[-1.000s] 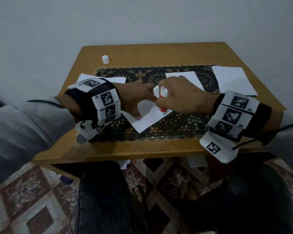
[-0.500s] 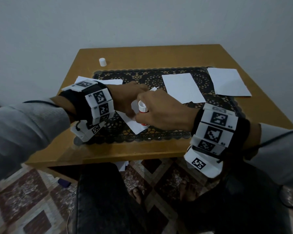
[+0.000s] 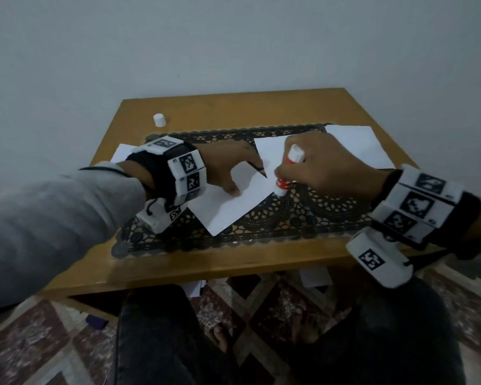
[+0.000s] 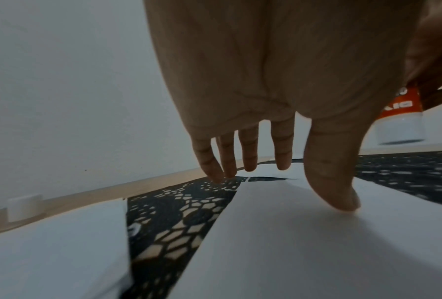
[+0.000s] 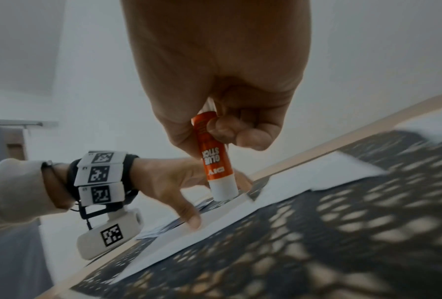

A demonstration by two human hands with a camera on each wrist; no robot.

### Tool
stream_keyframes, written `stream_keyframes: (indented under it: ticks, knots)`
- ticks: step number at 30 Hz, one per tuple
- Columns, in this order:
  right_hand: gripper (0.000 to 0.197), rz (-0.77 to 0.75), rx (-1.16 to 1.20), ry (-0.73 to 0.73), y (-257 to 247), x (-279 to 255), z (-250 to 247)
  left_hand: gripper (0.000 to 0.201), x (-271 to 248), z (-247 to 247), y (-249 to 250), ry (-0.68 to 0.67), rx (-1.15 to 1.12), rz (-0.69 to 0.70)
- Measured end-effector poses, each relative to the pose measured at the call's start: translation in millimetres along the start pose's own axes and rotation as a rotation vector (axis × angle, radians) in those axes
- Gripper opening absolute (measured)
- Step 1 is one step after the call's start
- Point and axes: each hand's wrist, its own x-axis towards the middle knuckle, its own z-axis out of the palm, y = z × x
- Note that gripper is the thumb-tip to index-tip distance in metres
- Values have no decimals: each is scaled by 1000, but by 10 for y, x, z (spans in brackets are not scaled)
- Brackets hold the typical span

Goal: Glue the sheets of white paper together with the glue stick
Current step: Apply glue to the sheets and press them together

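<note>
A tilted white sheet (image 3: pixel 233 201) lies on the black lace mat (image 3: pixel 303 212). My left hand (image 3: pixel 228 168) presses it flat, fingers spread and straight, thumb tip (image 4: pixel 342 202) on the paper (image 4: pixel 304 242). My right hand (image 3: pixel 314 162) grips an orange and white glue stick (image 3: pixel 285 173) upright, its lower end on the sheet's right corner. In the right wrist view the glue stick (image 5: pixel 216 161) touches the paper's edge (image 5: pixel 215 218) beside my left hand (image 5: pixel 174 186). The orange stick (image 4: pixel 399 119) shows at the right of the left wrist view.
A white cap (image 3: pixel 159 120) stands at the back left of the wooden table (image 3: pixel 233 107). Other white sheets lie behind (image 3: pixel 272 148), at the right (image 3: pixel 364 145) and at the left (image 3: pixel 122 152). More paper (image 3: pixel 315 276) lies on the patterned floor beneath the table.
My right hand has moved the glue stick from the sheet's near left part back to its right corner. My left hand stays pressing the sheet. The head view has shifted.
</note>
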Motion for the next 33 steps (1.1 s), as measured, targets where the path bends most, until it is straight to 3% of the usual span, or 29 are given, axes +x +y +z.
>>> stream_keyframes:
  ticks: [4,7,14,20,33]
  knots:
    - [25,48,-14,48,189,-131,-193,86,148,-92,28,-133,41,-58]
    - [21,52,-5,70,230,-191,-250,79,233,-151,48,-177,62,-92]
    - [24,49,13,31,161,-220,-229,62,314,-179,5,-167,78,-111]
    - [19,45,37,42,141,-239,-242,69,380,-183,-24,-159,128,-103]
    - [17,69,48,20,195,-275,-183,51,497,-208,-152,-167,95,-71]
